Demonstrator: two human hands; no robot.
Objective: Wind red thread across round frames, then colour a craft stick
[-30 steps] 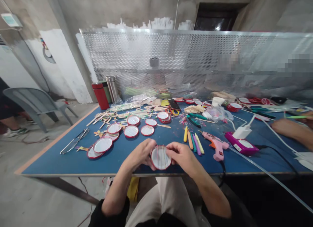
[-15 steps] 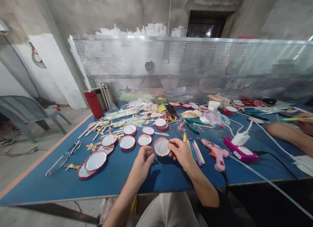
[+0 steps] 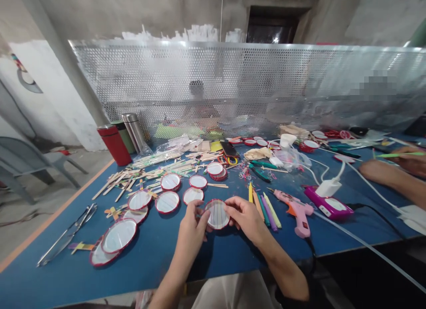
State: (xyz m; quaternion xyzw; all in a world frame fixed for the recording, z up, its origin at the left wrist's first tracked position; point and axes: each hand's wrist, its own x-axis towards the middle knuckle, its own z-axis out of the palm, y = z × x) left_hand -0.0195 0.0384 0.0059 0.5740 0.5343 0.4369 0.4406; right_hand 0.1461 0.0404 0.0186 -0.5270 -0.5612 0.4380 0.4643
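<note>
Between my two hands is a small round mirror (image 3: 217,215) with a red rim, tilted above the blue table. My left hand (image 3: 193,224) pinches its left edge with thumb and fingers. At the right edge, my right hand (image 3: 245,215) grips it the same way. Several similar red-rimmed mirrors lie to the left, among them a single mirror (image 3: 167,202) and an overlapping pair with a large mirror (image 3: 120,235) on top. Right of my right hand are several coloured crayon-like sticks (image 3: 266,207) and a pink hot glue gun (image 3: 296,210).
Loose wooden craft sticks (image 3: 116,180) spread across the table's left and back, near a red bottle (image 3: 115,144). Scissors (image 3: 68,233) lie far left. A purple power strip (image 3: 328,204) with cables sits right, near another person's hand (image 3: 376,172). A perforated metal screen (image 3: 233,87) stands behind.
My left hand has closed onto the left edge of the mirror, which my right hand alone held before. The mirror has come slightly lower and nearer, and the view has shifted right.
</note>
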